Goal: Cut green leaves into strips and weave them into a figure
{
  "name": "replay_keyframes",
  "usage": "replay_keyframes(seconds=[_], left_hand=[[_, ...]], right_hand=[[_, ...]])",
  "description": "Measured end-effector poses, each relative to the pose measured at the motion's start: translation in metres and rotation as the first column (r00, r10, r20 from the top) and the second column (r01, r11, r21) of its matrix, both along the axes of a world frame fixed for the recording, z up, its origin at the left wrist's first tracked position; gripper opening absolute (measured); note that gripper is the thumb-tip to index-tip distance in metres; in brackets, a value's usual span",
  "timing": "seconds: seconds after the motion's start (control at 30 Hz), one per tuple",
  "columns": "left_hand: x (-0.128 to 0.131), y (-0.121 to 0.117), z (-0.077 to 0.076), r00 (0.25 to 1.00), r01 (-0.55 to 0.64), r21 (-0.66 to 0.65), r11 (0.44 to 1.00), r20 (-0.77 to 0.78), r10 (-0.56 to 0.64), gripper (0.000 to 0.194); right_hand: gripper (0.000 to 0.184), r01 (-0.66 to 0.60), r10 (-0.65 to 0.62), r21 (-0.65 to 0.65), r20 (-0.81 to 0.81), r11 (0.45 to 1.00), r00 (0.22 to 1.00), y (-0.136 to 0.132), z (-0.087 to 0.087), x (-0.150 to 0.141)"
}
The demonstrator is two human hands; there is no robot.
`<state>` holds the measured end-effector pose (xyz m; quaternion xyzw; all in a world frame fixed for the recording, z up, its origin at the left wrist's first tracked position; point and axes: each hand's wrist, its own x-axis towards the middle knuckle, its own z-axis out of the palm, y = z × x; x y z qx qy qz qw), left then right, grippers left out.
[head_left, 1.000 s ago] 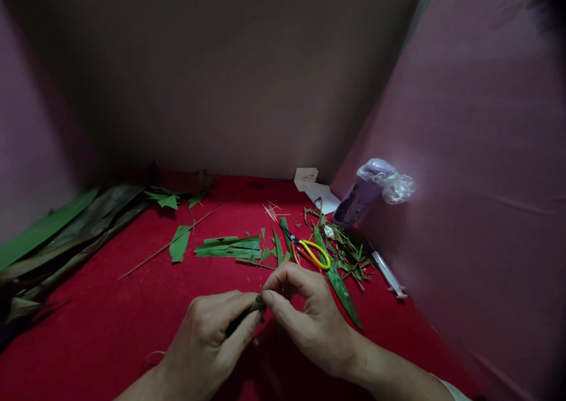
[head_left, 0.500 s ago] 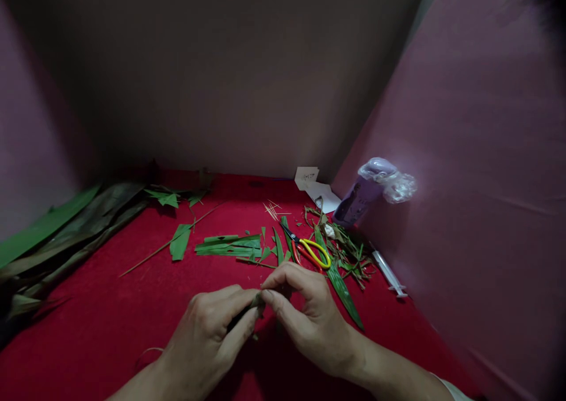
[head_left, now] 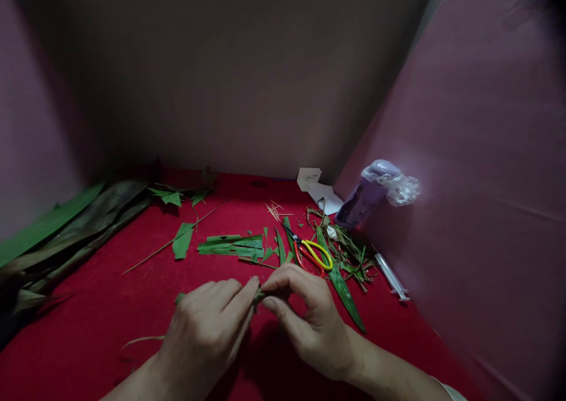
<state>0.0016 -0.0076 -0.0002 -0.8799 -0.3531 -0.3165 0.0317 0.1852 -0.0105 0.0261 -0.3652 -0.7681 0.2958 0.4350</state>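
Observation:
Low in the middle of the view, my left hand (head_left: pixel 207 324) is closed around a small green leaf piece (head_left: pixel 259 295), most of it hidden by the fingers. A bit of green pokes out behind that hand's knuckles. My right hand (head_left: pixel 309 324) pinches the near end of the leaf piece between thumb and forefinger. Just beyond the right hand lie scissors (head_left: pixel 312 255) with one yellow and one red handle. Cut green leaf strips (head_left: pixel 232 246) rest on the red cloth ahead of both hands.
Long leaves (head_left: pixel 79 230) are heaped at the left. Toothpicks (head_left: pixel 275 210) and white paper (head_left: pixel 325 197) lie toward the back. On the right are dry scraps (head_left: pixel 354 256), a plastic syringe (head_left: pixel 391 276) and a purple cup (head_left: pixel 360 203) topped with clear plastic. Pink walls flank the red cloth.
My left hand has rolled over, so its knuckles now cover more of the leaf piece. A thin dry strip beside the left wrist shows more, and a green bit appears behind the knuckles.

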Motion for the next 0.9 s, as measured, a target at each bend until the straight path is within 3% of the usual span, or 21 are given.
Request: replay_keyframes(seconds=[0.13, 0.33, 0.77, 0.9], left_hand=[[-0.007, -0.001, 0.0, 0.997, -0.049, 0.174, 0.984, -0.047, 0.058, 0.036], [-0.004, 0.0, 0.007, 0.998, -0.047, 0.311, 0.949, -0.027, 0.059, 0.031], [0.0, -0.001, 0.006, 0.989, -0.075, 0.348, 0.934, -0.093, 0.114, 0.029], [0.0, -0.002, 0.007, 0.987, -0.072, 0.337, 0.939, -0.109, 0.115, 0.03]], right_hand=[[0.016, 0.015, -0.011, 0.076, -0.047, 0.997, 0.999, -0.003, -0.003, 0.001], [0.015, 0.035, -0.018, 0.168, -0.099, 0.985, 0.995, 0.0, -0.007, 0.001], [0.023, -0.036, 0.046, 0.28, -0.029, 0.959, 0.999, 0.004, -0.012, 0.003], [0.019, -0.027, 0.033, 0.246, -0.018, 0.969, 0.999, 0.002, -0.01, 0.002]])
